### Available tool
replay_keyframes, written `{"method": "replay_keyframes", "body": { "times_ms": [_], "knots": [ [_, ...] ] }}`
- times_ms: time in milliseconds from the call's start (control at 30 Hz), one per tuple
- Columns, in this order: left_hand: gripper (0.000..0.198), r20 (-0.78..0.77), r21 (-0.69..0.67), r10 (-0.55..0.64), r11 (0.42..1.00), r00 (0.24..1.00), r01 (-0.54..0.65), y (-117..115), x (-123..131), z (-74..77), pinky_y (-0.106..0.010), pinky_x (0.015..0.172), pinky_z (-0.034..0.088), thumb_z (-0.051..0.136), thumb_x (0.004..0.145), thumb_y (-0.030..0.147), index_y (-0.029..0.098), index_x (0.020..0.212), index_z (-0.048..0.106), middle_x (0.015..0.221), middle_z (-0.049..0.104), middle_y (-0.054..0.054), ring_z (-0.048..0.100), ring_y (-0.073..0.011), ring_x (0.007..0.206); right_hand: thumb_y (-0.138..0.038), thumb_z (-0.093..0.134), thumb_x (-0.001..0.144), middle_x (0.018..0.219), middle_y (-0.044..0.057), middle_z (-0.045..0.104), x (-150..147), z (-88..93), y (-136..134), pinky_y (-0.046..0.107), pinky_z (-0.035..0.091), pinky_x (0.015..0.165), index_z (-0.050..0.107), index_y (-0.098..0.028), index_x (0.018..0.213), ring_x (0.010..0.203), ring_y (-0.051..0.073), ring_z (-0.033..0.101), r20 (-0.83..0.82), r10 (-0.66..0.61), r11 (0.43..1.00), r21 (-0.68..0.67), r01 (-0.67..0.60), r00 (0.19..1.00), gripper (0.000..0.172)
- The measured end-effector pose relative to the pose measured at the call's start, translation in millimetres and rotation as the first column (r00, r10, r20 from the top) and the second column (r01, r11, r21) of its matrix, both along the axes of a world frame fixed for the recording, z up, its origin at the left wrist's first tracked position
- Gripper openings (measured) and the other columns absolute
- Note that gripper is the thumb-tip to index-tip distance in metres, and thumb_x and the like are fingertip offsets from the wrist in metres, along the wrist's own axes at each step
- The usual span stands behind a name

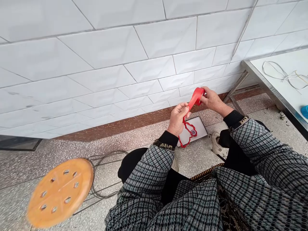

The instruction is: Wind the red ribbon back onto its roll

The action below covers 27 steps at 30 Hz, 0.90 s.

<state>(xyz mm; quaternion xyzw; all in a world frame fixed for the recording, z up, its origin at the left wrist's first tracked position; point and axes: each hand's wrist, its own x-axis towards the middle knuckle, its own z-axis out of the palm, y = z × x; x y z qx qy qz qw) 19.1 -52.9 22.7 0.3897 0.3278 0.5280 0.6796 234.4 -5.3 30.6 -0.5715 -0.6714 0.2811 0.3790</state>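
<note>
A wide red ribbon (193, 98) stretches between my two hands in front of the wall. My left hand (177, 118) pinches the ribbon between thumb and fingers. At the upper end my right hand (212, 100) grips a looped part of the same ribbon, which looks like a roll or coil. From my left hand a narrow, twisted red length hangs down to a shallow white box or tray (200, 128) with a dark rim on the floor. Loose red loops lie over the tray, around a small round greyish piece (193, 132).
To the left stands a stool with an orange round seat (60, 192) and thin metal legs. A metal-edged white table (271, 81) at the right bears a tangled white cord (286, 76) and a blue object (304, 111). A white tiled wall (108, 48) rises ahead. My shoe (217, 145) is beside the tray.
</note>
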Motion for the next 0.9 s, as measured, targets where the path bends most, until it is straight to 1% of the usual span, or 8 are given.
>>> {"method": "replay_keyframes", "body": {
  "times_ms": [100, 200, 467, 600, 733, 800, 833, 900],
  "knots": [
    [0.039, 0.051, -0.073, -0.056, 0.996, 0.997, 0.06, 1.8, -3.4, -0.3, -0.029, 0.078, 0.057, 0.098, 0.064, 0.031, 0.018, 0.09, 0.072, 0.077, 0.069, 0.003, 0.06, -0.0083, 0.063, -0.047, 0.065, 0.093, 0.082, 0.005, 0.072, 2.2, 0.3, 1.3, 0.04, 0.062, 0.068, 0.064, -0.015, 0.134, 0.067, 0.025, 0.07, -0.02, 0.049, 0.998, 0.03, -0.048, 0.999, 0.052],
    [0.041, 0.098, -0.06, -0.142, 0.987, 0.985, 0.148, 1.8, -9.3, -2.1, -0.028, 0.078, 0.056, 0.103, 0.059, 0.033, 0.019, 0.086, 0.075, 0.075, 0.069, 0.001, 0.065, -0.0116, 0.071, -0.054, 0.066, 0.094, 0.09, 0.007, 0.075, -0.7, 4.2, -3.0, 0.041, 0.064, 0.072, 0.062, -0.016, 0.139, 0.075, 0.026, 0.074, -0.076, 0.113, 0.991, 0.087, -0.106, 0.991, 0.059],
    [0.043, 0.137, 0.125, -0.371, 0.926, 0.918, 0.356, -4.3, -16.2, -5.1, -0.04, 0.102, 0.057, 0.101, 0.069, 0.053, 0.019, 0.072, 0.075, 0.079, 0.064, -0.004, 0.065, -0.0191, 0.088, -0.067, 0.058, 0.102, 0.093, 0.01, 0.076, -10.6, 5.1, -5.1, 0.047, 0.069, 0.064, 0.053, -0.019, 0.152, 0.076, 0.03, 0.076, -0.243, 0.102, 0.993, 0.083, -0.084, 0.965, 0.07],
    [0.051, 0.078, 0.177, -0.47, 0.874, 0.879, 0.452, -8.0, -26.9, -12.1, -0.047, 0.099, 0.059, 0.093, 0.073, 0.065, 0.02, 0.064, 0.071, 0.085, 0.063, -0.009, 0.064, -0.0228, 0.088, -0.07, 0.056, 0.103, 0.097, 0.01, 0.076, -3.6, 11.0, -2.2, 0.042, 0.069, 0.066, 0.057, -0.024, 0.146, 0.084, 0.029, 0.076, -0.338, -0.009, 0.996, 0.079, 0.038, 0.941, 0.063],
    [0.072, -0.065, 0.074, -0.557, 0.825, 0.828, 0.56, -17.3, -51.1, -18.6, -0.053, 0.084, 0.062, 0.095, 0.063, 0.074, 0.02, 0.043, 0.051, 0.074, 0.059, -0.011, 0.066, -0.0265, 0.079, -0.077, 0.048, 0.101, 0.106, 0.013, 0.075, 25.8, 23.0, 8.1, 0.04, 0.068, 0.07, 0.06, -0.026, 0.133, 0.09, 0.027, 0.076, -0.437, -0.184, 0.975, 0.034, 0.22, 0.881, 0.061],
    [0.069, -0.146, -0.006, -0.632, 0.77, 0.761, 0.638, -23.9, -65.8, -19.5, -0.051, 0.08, 0.062, 0.094, 0.065, 0.072, 0.019, 0.045, 0.055, 0.073, 0.063, -0.011, 0.069, -0.026, 0.072, -0.08, 0.046, 0.098, 0.111, 0.013, 0.072, 42.5, 29.6, 12.2, 0.04, 0.066, 0.07, 0.06, -0.026, 0.123, 0.089, 0.025, 0.076, -0.51, -0.258, 0.946, 0.039, 0.322, 0.821, 0.061],
    [0.064, -0.169, -0.057, -0.686, 0.724, 0.708, 0.687, -27.1, -73.3, -19.5, -0.05, 0.077, 0.062, 0.092, 0.069, 0.073, 0.019, 0.052, 0.062, 0.074, 0.067, -0.012, 0.07, -0.0252, 0.068, -0.08, 0.049, 0.097, 0.114, 0.013, 0.072, 49.0, 33.2, 12.9, 0.041, 0.066, 0.071, 0.06, -0.027, 0.122, 0.092, 0.026, 0.076, -0.502, -0.232, 0.957, 0.035, 0.287, 0.833, 0.06],
    [0.056, -0.216, -0.174, -0.784, 0.617, 0.582, 0.767, -31.5, -87.7, -19.9, -0.044, 0.07, 0.062, 0.087, 0.075, 0.075, 0.019, 0.081, 0.079, 0.083, 0.076, -0.013, 0.071, -0.0228, 0.06, -0.074, 0.056, 0.099, 0.115, 0.011, 0.074, 56.2, 40.6, 11.3, 0.04, 0.065, 0.072, 0.061, -0.028, 0.124, 0.092, 0.025, 0.076, -0.515, -0.206, 0.966, 0.029, 0.257, 0.832, 0.052]
  ]
}}
